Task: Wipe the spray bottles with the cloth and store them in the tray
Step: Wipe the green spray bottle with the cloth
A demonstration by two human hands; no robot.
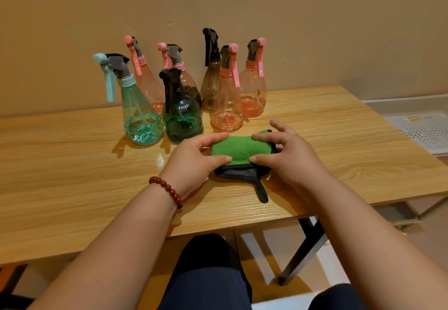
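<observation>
Lying on the surface (72, 164), the green cloth (238, 148) was pinched at both ends by the left hand (194, 159) and right hand (291, 157); spray bottles (181, 106) were grouped just behind, white tray (421, 132) far right.

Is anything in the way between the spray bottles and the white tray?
Nothing visible is. The spray bottles stand at the back of the table; the tray lies past its right edge, only bare tabletop between. The left hand and right hand pinch the cloth in front of the bottles.
</observation>
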